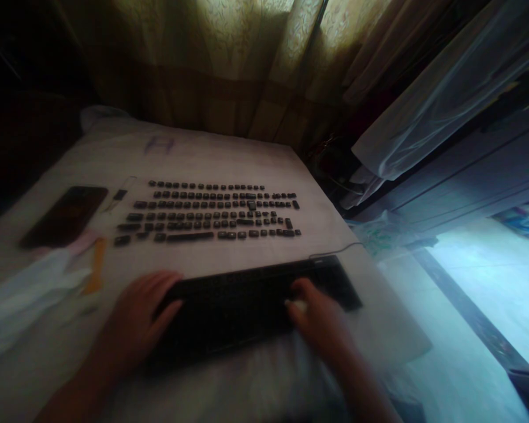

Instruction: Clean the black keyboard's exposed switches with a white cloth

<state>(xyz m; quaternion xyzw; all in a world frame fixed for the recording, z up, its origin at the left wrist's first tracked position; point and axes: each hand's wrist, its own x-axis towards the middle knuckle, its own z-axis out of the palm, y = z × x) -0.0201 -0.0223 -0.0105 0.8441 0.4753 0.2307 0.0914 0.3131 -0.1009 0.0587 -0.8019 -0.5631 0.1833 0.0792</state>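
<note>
Head view: black keyboard [233,311] lies on the pale-covered counter [229,155], directly in front of the person, slightly slanted, its right end farther away. Left hand [145,317] at the keyboard's left end, fingers near the far edge, thumb apart from them over the top; cannot tell whether they clasp or merely rest. Right hand [320,317] over the right half, fingers bent toward the thumb. Something small and pale shows at the right fingertips; blur, so cannot tell whether it is grasped. Cable [339,249] runs from the keyboard's far edge near its right end. Loose black keys [212,205] laid out in rows beyond the keyboard, apart from it. To their left: dark phone [66,216]; nearer, orange strip [97,264] beside white cloth [30,294]. Patterned curtain [229,53] behind the counter.
</note>
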